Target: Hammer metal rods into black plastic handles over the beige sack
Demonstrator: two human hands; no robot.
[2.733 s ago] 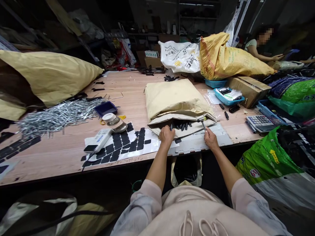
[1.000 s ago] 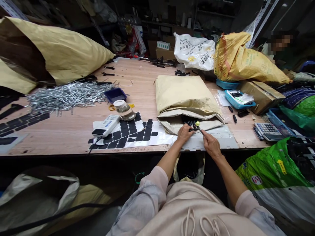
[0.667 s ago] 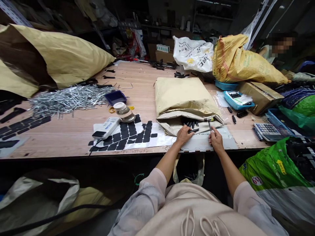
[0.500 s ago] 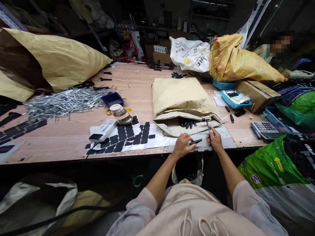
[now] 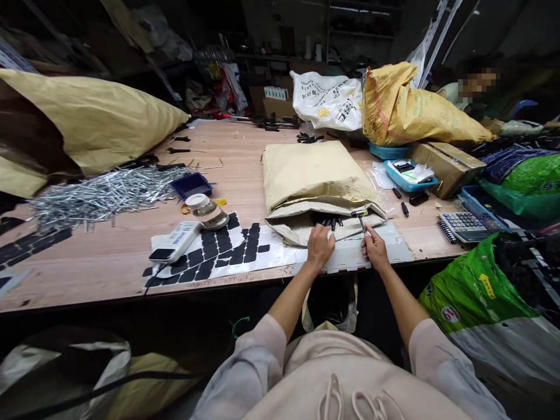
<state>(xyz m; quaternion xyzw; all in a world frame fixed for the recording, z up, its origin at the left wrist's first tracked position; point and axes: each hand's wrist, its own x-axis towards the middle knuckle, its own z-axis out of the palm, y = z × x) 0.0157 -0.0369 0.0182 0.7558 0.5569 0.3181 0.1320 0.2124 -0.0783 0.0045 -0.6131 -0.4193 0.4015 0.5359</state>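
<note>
My right hand [image 5: 375, 247] is closed around the handle of a small hammer [image 5: 360, 214]. Its metal head with a yellow end points up, by the mouth of a large tan paper bag [image 5: 306, 169]. My left hand [image 5: 321, 248] is at the front lip of that bag, fingers bent and held together; whatever they grip, if anything, is hidden. Just beyond its fingertips, several slim black pieces [image 5: 334, 223] lie inside the bag's opening. Under both hands is a pale grey board [image 5: 394, 245] at the table's front edge.
Left on the table are a heap of metal rods [image 5: 105, 195], a dark blue tray [image 5: 191, 185], a glass jar [image 5: 212, 214], a white device [image 5: 175, 241] and black stickers [image 5: 205, 251]. Right are a blue basket [image 5: 411, 176], a calculator [image 5: 466, 225] and a green sack [image 5: 472, 286]. A person sits behind.
My left hand has moved forward to the bag's mouth, and the black piece it held no longer shows. My right hand keeps the hammer in nearly the same place. The view has shifted slightly.
</note>
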